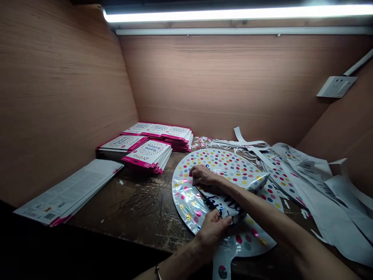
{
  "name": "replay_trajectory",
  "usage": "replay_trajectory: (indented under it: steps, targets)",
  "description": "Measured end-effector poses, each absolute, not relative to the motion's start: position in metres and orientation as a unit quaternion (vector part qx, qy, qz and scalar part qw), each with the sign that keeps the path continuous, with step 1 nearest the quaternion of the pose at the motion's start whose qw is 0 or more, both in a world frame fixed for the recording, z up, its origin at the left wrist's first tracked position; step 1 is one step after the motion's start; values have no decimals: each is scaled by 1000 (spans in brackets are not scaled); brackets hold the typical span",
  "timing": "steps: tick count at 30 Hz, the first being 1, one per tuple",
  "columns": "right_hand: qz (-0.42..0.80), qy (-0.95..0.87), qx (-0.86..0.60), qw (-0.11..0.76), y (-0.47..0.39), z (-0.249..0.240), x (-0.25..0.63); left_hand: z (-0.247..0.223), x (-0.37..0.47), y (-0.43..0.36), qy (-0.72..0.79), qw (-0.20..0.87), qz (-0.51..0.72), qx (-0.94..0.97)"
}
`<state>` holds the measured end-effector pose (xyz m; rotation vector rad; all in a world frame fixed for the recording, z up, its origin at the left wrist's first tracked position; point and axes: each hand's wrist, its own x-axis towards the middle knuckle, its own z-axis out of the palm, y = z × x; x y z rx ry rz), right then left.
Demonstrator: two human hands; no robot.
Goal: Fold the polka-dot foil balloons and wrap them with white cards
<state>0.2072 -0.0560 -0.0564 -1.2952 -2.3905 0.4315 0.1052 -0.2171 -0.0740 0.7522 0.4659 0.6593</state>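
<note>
A round, flat foil balloon (217, 157) with coloured dots lies on the brown worktop, its tail at the front edge. Its right part is folded over toward the middle, with dark script lettering showing. My left hand (212, 230) pinches the near edge of the fold between thumb and fingers. With fingers curled, my right hand (202, 175) grips the fold's far left edge; my right forearm crosses over the balloon.
Stacks of printed pink-and-white packets (148, 151) stand at the back left. Long white cards (70, 190) lie at the left edge. Paper strips (239, 144) are scattered behind the balloon. White sheets (326, 202) and more dotted foil lie on the right.
</note>
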Motion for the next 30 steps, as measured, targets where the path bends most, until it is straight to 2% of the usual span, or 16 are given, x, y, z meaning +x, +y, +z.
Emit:
replay_trajectory:
  steps: [2,4,7,9,11,13,15,18,20,24,26,30]
  targets:
    - [145,-839,-480,213,-57,-35,217,-67,101,-215,220,828,299,420]
    - [122,-815,-506,253,-63,1,237,-57,93,-204,268,745,262,551]
    - [55,-774,-533,336,-97,68,276,-35,80,-168,340,454,200,799]
    - [-53,-752,-522,399,-142,96,297,-17,72,-140,295,241,178,908]
    - [-174,-759,-486,396,-199,93,309,-3,64,-121,197,113,158,961]
    - [-242,-794,-453,325,-255,60,312,6,57,-115,86,87,124,985]
    - [-249,-822,-448,249,-297,12,307,9,52,-121,17,124,120,985]
    - [-247,-834,-399,290,-330,-45,289,4,59,-139,61,183,239,952]
    - [-240,-827,-398,317,-336,-62,275,-6,77,-149,105,176,277,939]
    - [-205,-827,-407,330,-338,-66,264,-40,115,-154,108,108,104,983]
    - [-145,-836,-433,304,-339,-60,265,-55,124,-150,119,98,21,988]
    - [-15,-849,-468,246,-328,-26,260,-66,124,-146,128,99,-35,986]
